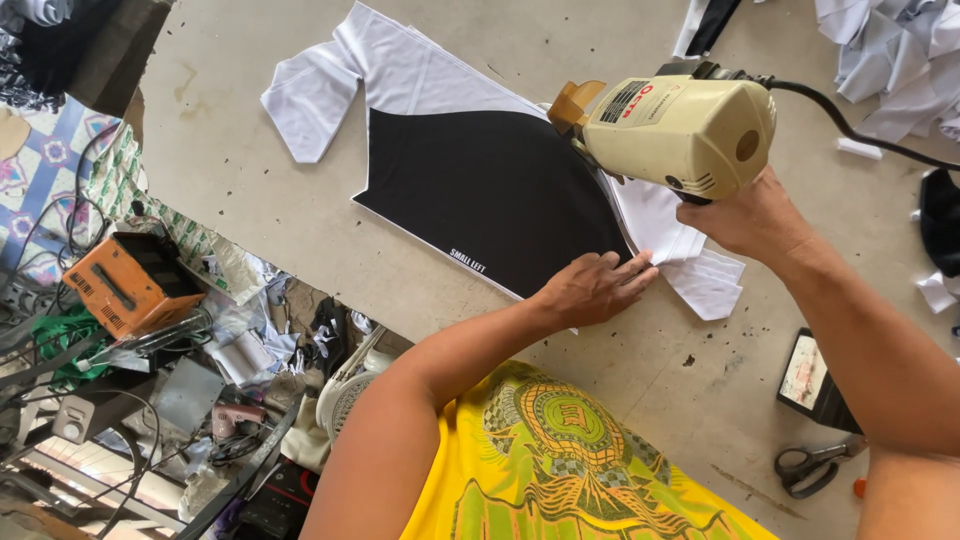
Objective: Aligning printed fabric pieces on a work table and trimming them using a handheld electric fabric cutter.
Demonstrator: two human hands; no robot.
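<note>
Cutter (680,130), cream, electric, gripped by right hand (745,215) over white cloth (655,225) on desk (260,190). Left hand (595,288), grip spread flat, presses black pattern piece (490,190) at cloth's near edge. Scissors (808,468) near right forearm.

Cutter's blade hidden behind its cream body (680,130), scissors (812,467) partly under right forearm, cord leaving frame.

Cream electric cutting machine (680,135) upright on stacked white fabric (400,75), black pattern piece (490,195) flat on top
</note>
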